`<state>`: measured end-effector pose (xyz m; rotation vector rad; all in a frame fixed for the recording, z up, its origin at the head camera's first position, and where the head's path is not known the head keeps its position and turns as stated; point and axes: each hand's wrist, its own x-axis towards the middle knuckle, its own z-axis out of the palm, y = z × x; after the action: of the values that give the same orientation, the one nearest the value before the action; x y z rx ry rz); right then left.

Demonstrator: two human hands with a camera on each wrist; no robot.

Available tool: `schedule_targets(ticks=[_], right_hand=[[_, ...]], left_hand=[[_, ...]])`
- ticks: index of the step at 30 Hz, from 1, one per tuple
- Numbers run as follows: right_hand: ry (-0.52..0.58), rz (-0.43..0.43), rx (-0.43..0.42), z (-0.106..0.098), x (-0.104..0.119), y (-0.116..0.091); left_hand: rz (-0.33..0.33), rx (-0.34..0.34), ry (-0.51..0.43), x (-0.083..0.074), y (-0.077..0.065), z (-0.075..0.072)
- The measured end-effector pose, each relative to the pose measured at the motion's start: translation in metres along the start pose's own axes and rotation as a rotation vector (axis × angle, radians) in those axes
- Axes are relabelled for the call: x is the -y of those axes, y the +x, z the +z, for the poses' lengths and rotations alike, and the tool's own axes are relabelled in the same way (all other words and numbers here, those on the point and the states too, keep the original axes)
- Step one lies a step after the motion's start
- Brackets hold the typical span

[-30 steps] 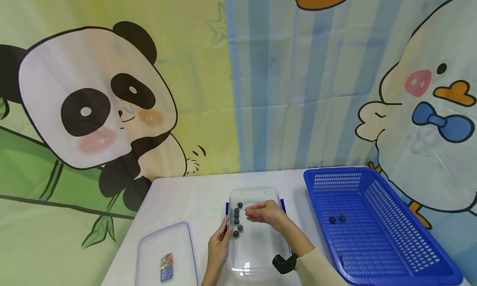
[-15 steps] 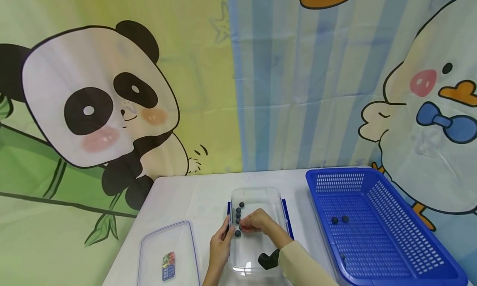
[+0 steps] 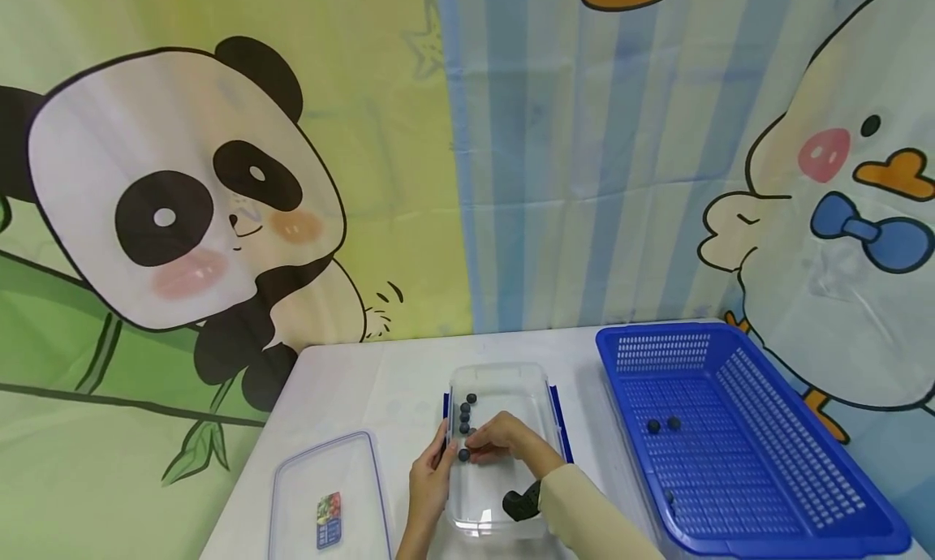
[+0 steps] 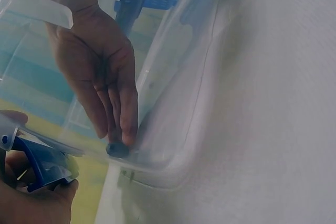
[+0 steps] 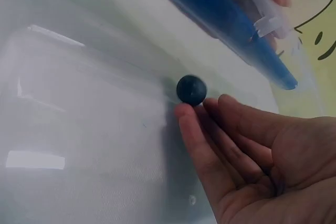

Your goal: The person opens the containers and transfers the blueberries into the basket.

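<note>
My left hand (image 3: 429,472) grips the left side of a clear plastic box (image 3: 504,495) by its blue latch flap (image 4: 44,163), thumb over the rim. My right hand (image 3: 504,440) reaches down inside the box, fingers nearly straight. In the right wrist view, its fingertips (image 5: 185,113) sit right at a dark blueberry-like ball (image 5: 191,89) close to the box wall. The left wrist view shows these fingers through the clear plastic, a ball (image 4: 117,149) at their tips. Several such balls (image 3: 465,418) line the box's left side, partly hidden by my right hand.
A blue perforated basket (image 3: 730,479) stands to the right, with two dark balls (image 3: 663,424) and a small thing (image 3: 670,497) near its left wall. A clear lid (image 3: 292,495) with a fruit label (image 3: 329,519) lies at the left. A printed curtain (image 3: 526,178) hangs behind the white table (image 3: 409,381).
My right hand has come down and left to the balls along the box's left side. One ball beside its fingers has shifted slightly away from me. My left hand keeps its grip.
</note>
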<state>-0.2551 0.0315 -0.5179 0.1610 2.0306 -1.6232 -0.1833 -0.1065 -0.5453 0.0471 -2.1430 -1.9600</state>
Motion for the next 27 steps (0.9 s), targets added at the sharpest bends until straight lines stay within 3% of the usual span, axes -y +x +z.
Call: schedule_targets(ticks=[5,12,22,27], right_hand=[[0.025,0.012,0.043,0.001,-0.002,0.004],[0.035,0.035,0.068,0.003,-0.003,0.005],[0.033,0.034,0.087,0.003,-0.004,0.005],[0.05,0.016,0.104,0.001,-0.001,0.002]], left_hand=[[0.019,-0.008,0.006,0.004,0.001,0.0],[0.007,0.025,0.028,-0.031,-0.009,-0.002],[-0.002,0.029,0.018,-0.03,-0.009,-0.003],[-0.004,0.025,0.006,-0.013,-0.004,-0.002]])
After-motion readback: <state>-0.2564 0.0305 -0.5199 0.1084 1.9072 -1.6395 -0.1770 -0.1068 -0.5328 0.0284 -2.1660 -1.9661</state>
